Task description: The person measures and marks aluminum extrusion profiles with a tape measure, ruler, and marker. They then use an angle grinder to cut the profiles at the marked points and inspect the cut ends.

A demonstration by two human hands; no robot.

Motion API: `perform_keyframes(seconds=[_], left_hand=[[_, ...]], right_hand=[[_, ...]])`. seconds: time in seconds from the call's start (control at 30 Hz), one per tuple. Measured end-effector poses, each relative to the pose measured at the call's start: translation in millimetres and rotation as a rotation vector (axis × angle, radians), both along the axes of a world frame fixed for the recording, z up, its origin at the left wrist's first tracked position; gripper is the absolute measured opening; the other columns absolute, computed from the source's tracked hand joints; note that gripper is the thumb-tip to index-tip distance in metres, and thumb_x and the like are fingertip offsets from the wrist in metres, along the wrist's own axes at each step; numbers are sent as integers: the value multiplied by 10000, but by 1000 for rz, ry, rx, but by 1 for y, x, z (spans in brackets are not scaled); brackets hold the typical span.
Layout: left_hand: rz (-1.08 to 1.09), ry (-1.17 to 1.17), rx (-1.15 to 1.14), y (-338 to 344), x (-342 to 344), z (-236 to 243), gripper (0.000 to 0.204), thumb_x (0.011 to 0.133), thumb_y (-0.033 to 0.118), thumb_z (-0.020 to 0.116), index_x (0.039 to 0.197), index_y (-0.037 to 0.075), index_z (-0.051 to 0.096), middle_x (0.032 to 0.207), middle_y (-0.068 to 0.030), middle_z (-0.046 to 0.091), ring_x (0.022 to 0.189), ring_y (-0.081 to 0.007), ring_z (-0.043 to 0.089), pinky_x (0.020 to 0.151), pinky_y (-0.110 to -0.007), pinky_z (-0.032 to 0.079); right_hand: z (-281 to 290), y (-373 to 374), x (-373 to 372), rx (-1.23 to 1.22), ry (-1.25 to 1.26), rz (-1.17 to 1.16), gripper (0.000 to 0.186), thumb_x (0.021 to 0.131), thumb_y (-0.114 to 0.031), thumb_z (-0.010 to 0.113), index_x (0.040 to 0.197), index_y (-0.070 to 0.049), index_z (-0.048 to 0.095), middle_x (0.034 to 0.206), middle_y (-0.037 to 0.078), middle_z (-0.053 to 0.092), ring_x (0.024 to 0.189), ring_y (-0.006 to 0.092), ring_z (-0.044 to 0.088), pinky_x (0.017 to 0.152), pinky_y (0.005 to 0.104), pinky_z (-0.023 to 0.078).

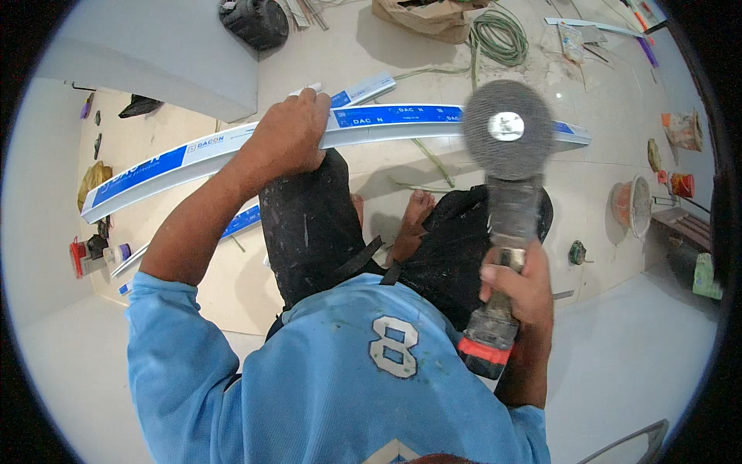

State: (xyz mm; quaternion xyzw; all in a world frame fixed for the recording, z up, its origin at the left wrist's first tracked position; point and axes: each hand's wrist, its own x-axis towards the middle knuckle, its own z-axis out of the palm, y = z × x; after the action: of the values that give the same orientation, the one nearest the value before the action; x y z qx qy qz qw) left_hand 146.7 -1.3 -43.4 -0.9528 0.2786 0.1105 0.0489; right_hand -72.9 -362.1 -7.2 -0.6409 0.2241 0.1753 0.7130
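My left hand (292, 130) is closed around a long white profile strip (394, 124) with blue-printed film along it. The strip lies crosswise in front of me, over my left knee. In my right hand (525, 282) I grip a cordless angle grinder (516, 209), its battery end near my body. The grinder's round disc (506, 158) is over the right part of the strip and hides a stretch of it. The disc and head look blurred, and I cannot tell whether the disc touches the strip. Another blue and white strip (362, 90) lies beneath, on the floor.
A coil of green hose or cable (498, 39) lies ahead beside a brown sack (425, 19). A black bag-like object (253, 23) stands by the white wall block (178, 46). To the right are a dirty bucket (640, 205) and a small green object (577, 252). My bare feet (417, 209) are below the strip.
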Motion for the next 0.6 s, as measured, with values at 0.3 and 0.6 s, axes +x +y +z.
perform_keyframes(seconds=[0.3,0.6], left_hand=[[-15,-134,-158,-35,-38,-27,849,717,404,1033,1315,-13,599,1230,-213,654,1226,-404,647,1040,-505,545],[-60,187,-34,-29,9,-20,775,774,477,966,1257,-56,677,1170,-289,761,1122,-450,747,1014,-521,597]], right_hand=[[-13,18,10,-275,117,310,640,858,-137,909,1334,93,549,1026,146,727,683,187,743,617,363,623],[-35,9,-7,-201,97,293,590,905,-234,927,1232,97,565,966,159,745,687,201,776,612,370,632]])
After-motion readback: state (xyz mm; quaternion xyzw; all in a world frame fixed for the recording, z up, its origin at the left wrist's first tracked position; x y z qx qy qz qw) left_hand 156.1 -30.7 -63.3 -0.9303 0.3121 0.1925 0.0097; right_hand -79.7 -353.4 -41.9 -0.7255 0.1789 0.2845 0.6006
